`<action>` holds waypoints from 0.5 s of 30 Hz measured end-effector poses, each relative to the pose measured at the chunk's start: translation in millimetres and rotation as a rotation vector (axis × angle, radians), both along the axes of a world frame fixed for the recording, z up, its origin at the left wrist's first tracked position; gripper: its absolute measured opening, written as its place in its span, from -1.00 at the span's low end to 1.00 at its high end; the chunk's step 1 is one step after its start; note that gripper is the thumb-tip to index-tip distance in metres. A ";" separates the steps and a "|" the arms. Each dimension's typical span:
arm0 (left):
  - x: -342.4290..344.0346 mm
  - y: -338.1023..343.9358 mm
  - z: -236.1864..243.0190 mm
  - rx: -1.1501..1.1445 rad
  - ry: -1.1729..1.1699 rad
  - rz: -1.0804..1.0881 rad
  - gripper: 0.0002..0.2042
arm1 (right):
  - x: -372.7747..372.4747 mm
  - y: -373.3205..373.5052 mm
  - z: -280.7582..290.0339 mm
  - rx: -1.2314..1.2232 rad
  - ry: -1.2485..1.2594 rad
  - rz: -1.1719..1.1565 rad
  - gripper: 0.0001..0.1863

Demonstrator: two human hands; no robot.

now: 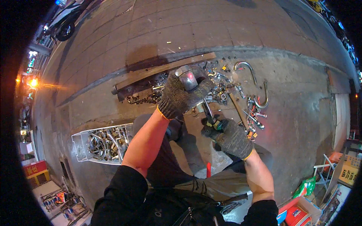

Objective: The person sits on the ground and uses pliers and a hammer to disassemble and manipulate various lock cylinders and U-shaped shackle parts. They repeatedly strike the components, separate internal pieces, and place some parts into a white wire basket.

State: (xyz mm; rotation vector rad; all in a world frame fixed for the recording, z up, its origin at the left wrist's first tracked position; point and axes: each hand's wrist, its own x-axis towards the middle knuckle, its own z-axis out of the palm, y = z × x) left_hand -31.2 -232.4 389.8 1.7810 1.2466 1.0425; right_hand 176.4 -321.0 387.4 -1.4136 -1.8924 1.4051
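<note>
My left hand [179, 96], in a dark knitted glove, is closed around a shiny, rounded chrome fitting [188, 80]. My right hand [233, 138], gloved alike, grips a tool with a bright metal shaft [208, 110] and a partly green handle. The shaft points up toward the left hand; its tip is by the left fingers, and I cannot tell if it touches the fitting. Beneath and beyond both hands, small metal parts [220, 81] are scattered on the ground. A wooden handle [238, 109] lies just beyond my right hand.
A white wire basket [81, 150] full of metal pipes and fittings stands left of my legs. A long wooden board [166, 69] borders the parts on the far side. Curved chrome spouts [247, 67] lie farther right. A cardboard box [348, 169] and a green bag [305, 186] are at right.
</note>
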 end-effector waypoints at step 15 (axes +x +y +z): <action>-4.4 1.9 -6.6 0.137 0.083 -0.031 -0.88 | -0.4 -1.8 0.3 -0.356 0.243 -0.084 -0.70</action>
